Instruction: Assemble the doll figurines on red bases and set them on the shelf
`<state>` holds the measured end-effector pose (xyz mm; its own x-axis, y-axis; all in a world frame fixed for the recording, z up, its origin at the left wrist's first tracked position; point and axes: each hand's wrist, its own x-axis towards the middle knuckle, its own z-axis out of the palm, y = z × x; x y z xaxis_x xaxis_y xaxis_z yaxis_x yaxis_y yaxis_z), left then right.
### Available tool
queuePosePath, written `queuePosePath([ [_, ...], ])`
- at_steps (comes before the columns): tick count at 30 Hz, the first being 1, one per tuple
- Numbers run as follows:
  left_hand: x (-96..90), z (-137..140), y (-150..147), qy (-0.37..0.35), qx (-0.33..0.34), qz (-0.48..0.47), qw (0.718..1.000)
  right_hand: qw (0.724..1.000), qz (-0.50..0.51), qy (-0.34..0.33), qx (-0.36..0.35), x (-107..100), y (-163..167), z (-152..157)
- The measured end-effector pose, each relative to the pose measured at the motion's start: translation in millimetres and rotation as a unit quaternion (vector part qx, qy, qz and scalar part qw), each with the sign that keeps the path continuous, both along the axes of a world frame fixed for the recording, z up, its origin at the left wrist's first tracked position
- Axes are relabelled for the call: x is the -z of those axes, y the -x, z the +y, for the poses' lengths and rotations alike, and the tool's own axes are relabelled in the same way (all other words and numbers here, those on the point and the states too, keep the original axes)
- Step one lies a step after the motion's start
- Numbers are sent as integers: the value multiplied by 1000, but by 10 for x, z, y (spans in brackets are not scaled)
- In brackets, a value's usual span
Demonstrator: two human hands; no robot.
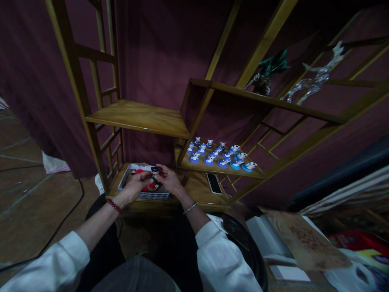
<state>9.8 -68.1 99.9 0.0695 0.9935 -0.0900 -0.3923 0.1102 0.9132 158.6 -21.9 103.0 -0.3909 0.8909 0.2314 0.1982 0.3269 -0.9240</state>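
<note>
A small black-haired figurine (155,171) is held upright between both hands, over an open white box. My left hand (135,187), a red bead bracelet at its wrist, has its fingers closed at the figurine's lower left. From the right, my right hand (170,179) grips the figurine with thumb and fingers; this wrist wears a silver bracelet. Underneath, the white box (153,196) rests on the low wooden shelf, with red and black pieces (145,189) inside, partly hidden by my hands.
Several purple and blue figurines (209,160) stand in rows on a raised shelf to the right. A phone (214,183) lies below them. Overhead is a wooden shelf board (139,117). A clear deer ornament (316,77) stands upper right; cardboard boxes (304,239) lie lower right.
</note>
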Motion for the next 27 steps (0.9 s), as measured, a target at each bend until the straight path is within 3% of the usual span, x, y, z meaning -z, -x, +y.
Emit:
queuePosePath([
  [8, -31, 10, -13, -16, 49, 40, 998, 998, -49, -34, 0, -62, -42, -7],
  [27, 21, 42, -210, 27, 37, 85, 995, 997, -74, -9, 13, 92, -232, -22],
])
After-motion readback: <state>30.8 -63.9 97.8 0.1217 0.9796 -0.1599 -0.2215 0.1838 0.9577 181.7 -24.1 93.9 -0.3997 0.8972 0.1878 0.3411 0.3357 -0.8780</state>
